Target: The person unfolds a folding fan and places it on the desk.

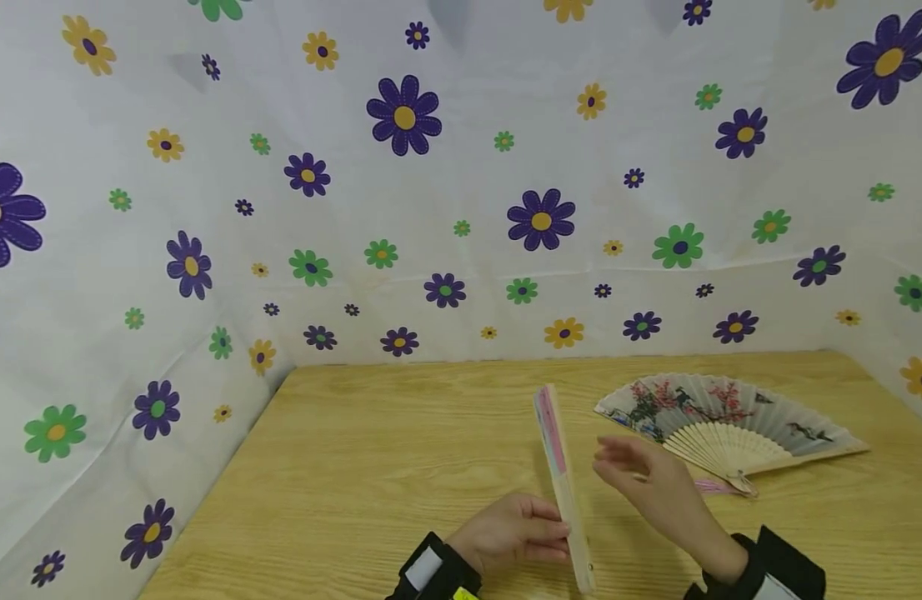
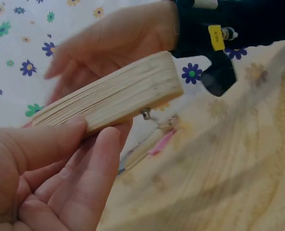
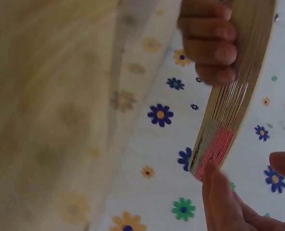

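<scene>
Bare tabletop open left of the closed fan, open fan blocks the right rear, floral cloth walls bound left, back, right edges

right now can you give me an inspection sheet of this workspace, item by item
surface: light wooden table, grain visible.
job's things: closed folding fan with bamboo ribs and a pink edge, raised off the table, near end toward the person.
clutter: open painted fan lying flat to the right, a pink tassel at its pivot.
grips: left hand holds the closed fan near its pivot end; right hand has its fingers out beside the fan's upper part, blurred, contact cannot be told.
cables: nothing seen.
surroundings: white flower-print cloth covers the back and side walls; dark sleeves and wrist units on both arms.
</scene>
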`<state>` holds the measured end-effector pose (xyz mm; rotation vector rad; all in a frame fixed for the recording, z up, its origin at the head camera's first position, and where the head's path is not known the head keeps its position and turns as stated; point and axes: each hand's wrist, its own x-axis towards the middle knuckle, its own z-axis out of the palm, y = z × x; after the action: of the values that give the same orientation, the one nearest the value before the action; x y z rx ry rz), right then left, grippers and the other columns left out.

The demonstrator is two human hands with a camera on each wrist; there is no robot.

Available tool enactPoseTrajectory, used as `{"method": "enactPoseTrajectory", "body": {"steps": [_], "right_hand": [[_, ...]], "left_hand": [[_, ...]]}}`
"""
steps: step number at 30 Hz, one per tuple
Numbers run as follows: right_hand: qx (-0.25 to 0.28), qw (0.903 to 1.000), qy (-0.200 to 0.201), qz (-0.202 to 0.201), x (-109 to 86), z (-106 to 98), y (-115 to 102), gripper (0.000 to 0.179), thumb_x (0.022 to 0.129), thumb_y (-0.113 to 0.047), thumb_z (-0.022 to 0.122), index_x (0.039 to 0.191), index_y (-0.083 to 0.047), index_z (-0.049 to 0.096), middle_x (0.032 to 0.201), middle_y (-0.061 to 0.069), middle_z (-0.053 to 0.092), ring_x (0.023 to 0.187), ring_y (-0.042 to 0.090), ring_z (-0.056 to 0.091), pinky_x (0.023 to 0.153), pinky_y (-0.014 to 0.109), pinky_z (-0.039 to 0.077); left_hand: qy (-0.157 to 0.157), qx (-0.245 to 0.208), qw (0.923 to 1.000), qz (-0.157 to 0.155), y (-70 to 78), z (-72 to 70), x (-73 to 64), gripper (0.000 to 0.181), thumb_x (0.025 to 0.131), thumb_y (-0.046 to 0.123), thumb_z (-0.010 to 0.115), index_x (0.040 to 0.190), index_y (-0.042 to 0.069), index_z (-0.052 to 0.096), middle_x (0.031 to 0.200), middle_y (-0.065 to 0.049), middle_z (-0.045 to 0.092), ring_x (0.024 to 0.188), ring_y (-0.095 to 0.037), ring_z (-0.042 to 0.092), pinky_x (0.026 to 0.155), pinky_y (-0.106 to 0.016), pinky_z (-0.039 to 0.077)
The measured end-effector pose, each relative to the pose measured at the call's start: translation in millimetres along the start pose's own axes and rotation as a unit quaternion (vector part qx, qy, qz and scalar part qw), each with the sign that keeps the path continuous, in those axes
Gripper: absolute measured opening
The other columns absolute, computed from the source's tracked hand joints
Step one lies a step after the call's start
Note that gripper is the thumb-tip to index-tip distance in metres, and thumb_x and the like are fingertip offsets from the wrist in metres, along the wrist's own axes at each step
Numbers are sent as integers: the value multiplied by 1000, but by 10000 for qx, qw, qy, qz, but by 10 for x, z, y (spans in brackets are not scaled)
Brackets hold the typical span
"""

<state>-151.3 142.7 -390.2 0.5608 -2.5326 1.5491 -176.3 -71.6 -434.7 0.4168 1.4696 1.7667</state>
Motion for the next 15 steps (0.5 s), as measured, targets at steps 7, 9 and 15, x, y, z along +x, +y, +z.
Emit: {"method": "enactPoseTrajectory", "body": {"steps": [7,9,15], "right_hand": [[1695,9616,-1098,1860,-85,123,220,35,95,-14,61,107,19,65,80,1,75,71,16,68,64,29,62],[1789,9589,-1123,1895,-87,148,239,31,93,-11,63,102,18,67,75,-3,73,67,13,67,61,25,61],[1880,9517,-1539,1880,-95,172,325,22,91,-11,66,94,10,72,73,-4,73,66,11,67,59,22,60]], "left_hand": [[-11,618,9977,-290,-108,1,30,31,98,-7,48,123,-25,52,110,-29,67,78,-6,66,76,-20,59],[-20,818,9961,-336,-112,6,22,31,100,-4,47,123,-23,53,117,-39,61,81,-8,67,78,-22,60],[-125,1133,9928,-366,-126,17,6,31,102,-1,45,122,-23,55,118,-47,55,92,-21,67,78,-24,60]]}}
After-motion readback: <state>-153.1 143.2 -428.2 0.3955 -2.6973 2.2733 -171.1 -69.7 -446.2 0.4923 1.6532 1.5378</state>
